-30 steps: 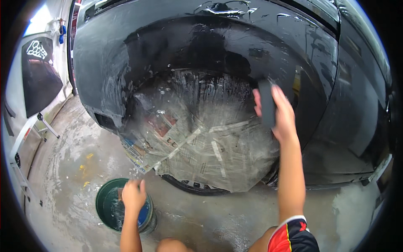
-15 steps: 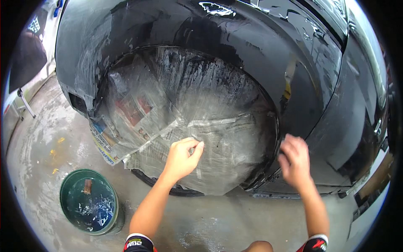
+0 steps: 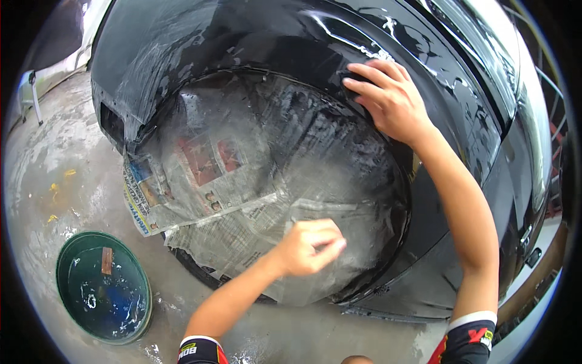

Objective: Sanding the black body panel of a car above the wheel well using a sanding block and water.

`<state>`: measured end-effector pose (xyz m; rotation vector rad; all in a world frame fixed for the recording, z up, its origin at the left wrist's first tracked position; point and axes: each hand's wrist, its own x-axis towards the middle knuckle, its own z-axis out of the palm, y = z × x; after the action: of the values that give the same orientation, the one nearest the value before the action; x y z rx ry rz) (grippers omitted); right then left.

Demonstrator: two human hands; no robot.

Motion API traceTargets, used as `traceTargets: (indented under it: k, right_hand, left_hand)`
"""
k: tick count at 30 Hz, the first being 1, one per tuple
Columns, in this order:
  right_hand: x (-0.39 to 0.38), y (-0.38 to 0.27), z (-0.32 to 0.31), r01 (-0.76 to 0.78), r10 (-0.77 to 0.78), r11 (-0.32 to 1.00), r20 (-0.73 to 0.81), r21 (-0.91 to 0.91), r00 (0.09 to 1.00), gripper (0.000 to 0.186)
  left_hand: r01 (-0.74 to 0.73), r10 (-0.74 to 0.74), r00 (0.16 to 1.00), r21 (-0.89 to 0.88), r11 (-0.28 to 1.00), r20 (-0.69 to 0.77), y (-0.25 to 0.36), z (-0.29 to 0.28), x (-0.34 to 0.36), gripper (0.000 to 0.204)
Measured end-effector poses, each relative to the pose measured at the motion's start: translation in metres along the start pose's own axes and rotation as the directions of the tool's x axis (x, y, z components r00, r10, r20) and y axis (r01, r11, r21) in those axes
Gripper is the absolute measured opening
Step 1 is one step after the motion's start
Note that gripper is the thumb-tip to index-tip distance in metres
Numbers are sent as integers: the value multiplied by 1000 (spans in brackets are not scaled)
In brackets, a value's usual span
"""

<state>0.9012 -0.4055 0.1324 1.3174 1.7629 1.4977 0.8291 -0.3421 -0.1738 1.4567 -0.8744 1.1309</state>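
Black pad, seemingly, under flat right hand (image 3: pixel 394 103); left hand (image 3: pixel 309 246) pinches newspaper (image 3: pixel 242 182).

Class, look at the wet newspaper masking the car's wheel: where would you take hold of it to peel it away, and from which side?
Probably grip the newspaper at its lower-left corner, coming from the left. There the sheet's edge hangs past the black car body with a free, curled border, while elsewhere it lies flat and wet. The left hand rests on its lower middle; the right hand presses the wheel arch.

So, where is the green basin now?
In the head view the green basin stands on the wet concrete floor at lower left, below the newspaper-covered wheel and left of the left hand.
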Motion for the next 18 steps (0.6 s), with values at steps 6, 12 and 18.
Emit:
traceTargets:
  k: [6,12,18]
  right_hand:
    - [-115,-13,-26,-138,139,990,14,-35,990,44]
    - [63,-19,29,5,-10,998,-80,-56,997,37]
    - [-16,-24,19,-76,74,996,-43,-35,996,45]
  left_hand:
    - [74,-73,997,-33,997,33,-19,-16,-31,10]
    - [64,-54,997,-166,984,63,-24,27,-25,12]
    - [28,-5,990,-155,988,141,-25,4,-35,13]
